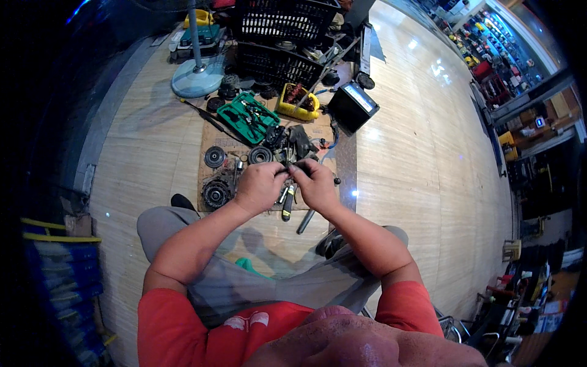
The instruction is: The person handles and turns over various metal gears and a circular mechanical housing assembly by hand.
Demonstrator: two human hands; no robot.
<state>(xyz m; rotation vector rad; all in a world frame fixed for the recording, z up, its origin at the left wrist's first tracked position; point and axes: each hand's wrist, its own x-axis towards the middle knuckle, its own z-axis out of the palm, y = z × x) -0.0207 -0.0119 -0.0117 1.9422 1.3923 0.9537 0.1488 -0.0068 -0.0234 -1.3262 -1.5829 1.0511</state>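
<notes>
My left hand [260, 186] and my right hand [314, 186] meet above a cardboard sheet, fingertips pinched together. Between them is a small dark piece, mostly hidden by the fingers, so its kind does not show. Just beyond the fingertips lies a dark, crumpled glove-like item [301, 142]. Beside my left hand sit a dark toothed round part [216, 193], a smaller disc [214, 157] and a ring-shaped part [261, 155]. Below the hands lie a tool with black and yellow handles [288, 207] and a grey metal bar [304, 222].
A green tool case [248, 118] lies open beyond the parts, near a yellow container [298, 111] of reddish-brown pieces. To its right stands a black box-shaped battery [353, 109]. Black crates [281, 64] and a round stand base [197, 79] are farther back. Blue bins [67, 275] stand left.
</notes>
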